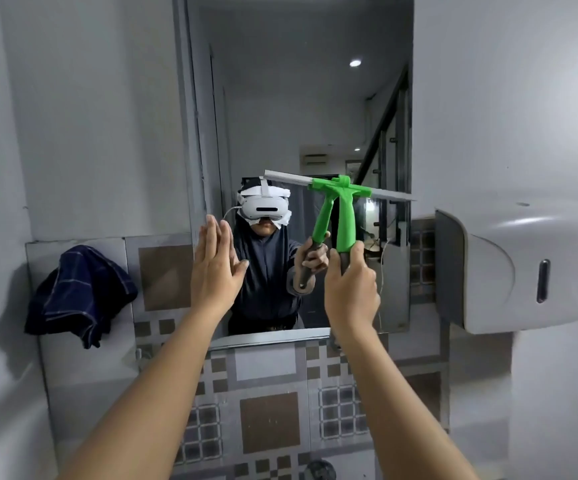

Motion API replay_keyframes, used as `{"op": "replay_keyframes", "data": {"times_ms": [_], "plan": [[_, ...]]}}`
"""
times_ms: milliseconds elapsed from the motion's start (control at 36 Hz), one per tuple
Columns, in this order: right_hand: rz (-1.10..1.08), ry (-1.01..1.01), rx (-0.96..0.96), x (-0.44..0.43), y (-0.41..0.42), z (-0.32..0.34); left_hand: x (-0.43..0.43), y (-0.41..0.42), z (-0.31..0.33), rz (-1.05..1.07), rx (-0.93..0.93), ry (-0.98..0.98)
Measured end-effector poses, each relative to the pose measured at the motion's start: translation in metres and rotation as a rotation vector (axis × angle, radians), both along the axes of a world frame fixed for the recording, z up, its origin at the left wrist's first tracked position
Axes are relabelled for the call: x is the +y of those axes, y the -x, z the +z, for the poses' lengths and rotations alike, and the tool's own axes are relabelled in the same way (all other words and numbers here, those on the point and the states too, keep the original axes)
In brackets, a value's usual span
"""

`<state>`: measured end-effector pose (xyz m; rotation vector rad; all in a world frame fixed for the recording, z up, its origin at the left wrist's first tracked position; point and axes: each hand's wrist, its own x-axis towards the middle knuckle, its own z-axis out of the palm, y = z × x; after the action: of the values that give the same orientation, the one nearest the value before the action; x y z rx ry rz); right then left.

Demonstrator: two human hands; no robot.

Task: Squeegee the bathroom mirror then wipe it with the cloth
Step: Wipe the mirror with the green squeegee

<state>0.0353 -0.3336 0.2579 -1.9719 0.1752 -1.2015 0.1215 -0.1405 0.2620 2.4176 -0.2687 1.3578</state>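
Observation:
A tall bathroom mirror hangs on the wall ahead. My right hand grips the grey lower handle of a green squeegee. Its grey blade lies nearly level against the glass at mid height, on the right half of the mirror. My left hand is raised flat with its fingers together, palm toward the mirror's lower left part, holding nothing. A dark blue checked cloth hangs bunched on the wall to the left of the mirror, well apart from both hands.
A white wall dispenser juts out right of the mirror, close to the blade's right end. Patterned grey and brown tiles cover the wall below the mirror. A person wearing a headset shows as a reflection in the glass.

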Motion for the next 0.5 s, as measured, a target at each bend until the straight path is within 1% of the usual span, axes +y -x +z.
{"op": "replay_keyframes", "data": {"times_ms": [83,333,417,500], "plan": [[0.036,-0.075,-0.003,0.022,0.001,-0.004,0.000,0.002,0.000,-0.005,0.000,-0.009],[0.120,-0.163,-0.074,0.067,-0.004,-0.006,0.010,0.003,-0.010,-0.122,-0.011,0.007],[0.136,-0.145,-0.094,0.080,-0.006,0.006,0.011,0.003,-0.014,-0.127,-0.042,-0.021],[0.150,-0.065,-0.104,0.093,-0.007,0.025,0.013,0.003,-0.016,-0.115,-0.040,-0.029]]}}
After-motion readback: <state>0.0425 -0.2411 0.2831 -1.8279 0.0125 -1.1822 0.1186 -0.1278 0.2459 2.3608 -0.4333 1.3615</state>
